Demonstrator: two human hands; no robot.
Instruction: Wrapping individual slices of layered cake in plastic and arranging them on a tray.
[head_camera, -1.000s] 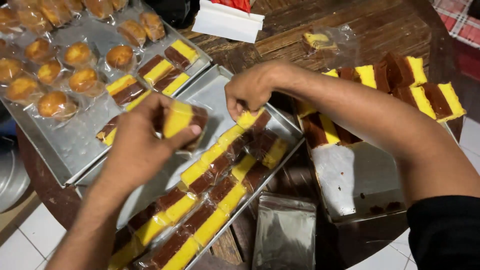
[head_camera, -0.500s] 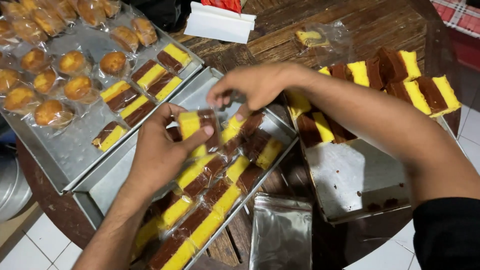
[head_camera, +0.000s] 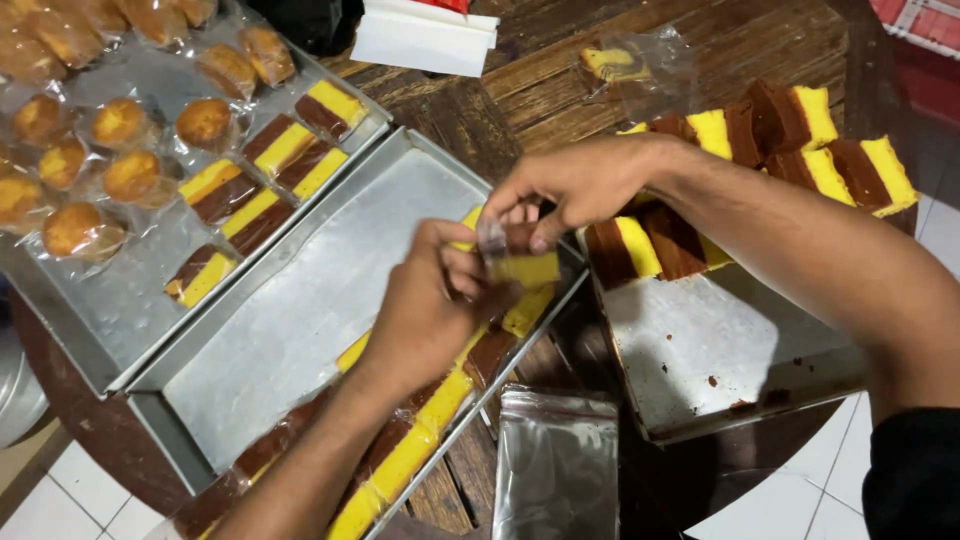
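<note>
Both hands meeting over the middle tray (head_camera: 300, 300), right at its far long edge. Left hand (head_camera: 425, 315) curled around a wrapped cake slice (head_camera: 522, 262), thumb and fingers pinched on the near end of its clear plastic wrapper. Right hand (head_camera: 580, 185) reaching in from the right, fingertips closed on the top of the same wrapper, thumb pressed against its side. Slice sitting between the two hands, slightly toward the right one, yellow layer low and brown layer above, long axis roughly left to right across the view. Left hand nearer and under it; right hand above and beyond. Below the hands, a row of wrapped yellow-and-brown slices (head_camera: 420, 440) packed along the tray's near edge. Tray of round buns and a few slices (head_camera: 100, 290) off to the left, tray of unwrapped cut cake (head_camera: 720, 340) on the right, a stack of clear bags (head_camera: 560, 470) on the wooden table (head_camera: 600, 60) in front.

Against a second ago: left hand then holding the slice out alone, well apart from the right, which was down at the row. Half a second ago, hands drawing close. Now joined on the one slice, pulled up and to the right of the row.
</note>
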